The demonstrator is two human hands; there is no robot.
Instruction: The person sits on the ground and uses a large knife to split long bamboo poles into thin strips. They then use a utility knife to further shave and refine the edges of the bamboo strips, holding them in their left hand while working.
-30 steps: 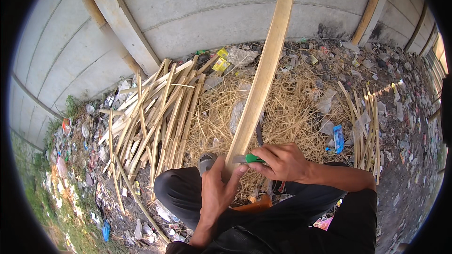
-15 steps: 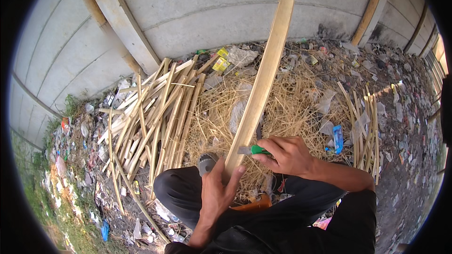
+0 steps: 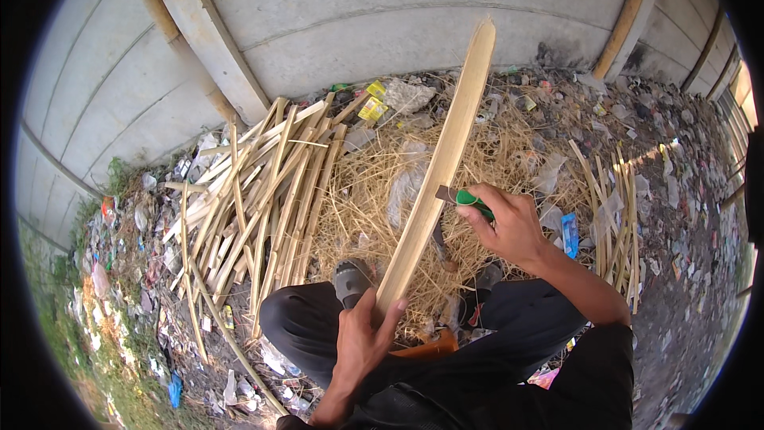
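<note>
I am seated low to the ground, looking down past my dark trousers, with a long pale bamboo slat rising from my lap at a slant toward a grey concrete wall. My left hand is clenched around the slat's lower end, thumb up along its face, holding it steady. My right hand is closed tight around the green handle of a knife, whose short blade meets the slat's right edge about midway up its length. To shave this edge well, I judge that the blade should lie at a shallow angle to the grain and travel away from my left hand, which should stay well below the cutting line, while the slat's foot is braced firmly so it does not twist. In front of my knees lies a bed of thin straw-coloured shavings. To my left is a fanned pile of split bamboo strips; a smaller bundle of strips lies to my right. Scraps of plastic litter are scattered over the dirt around them.
</note>
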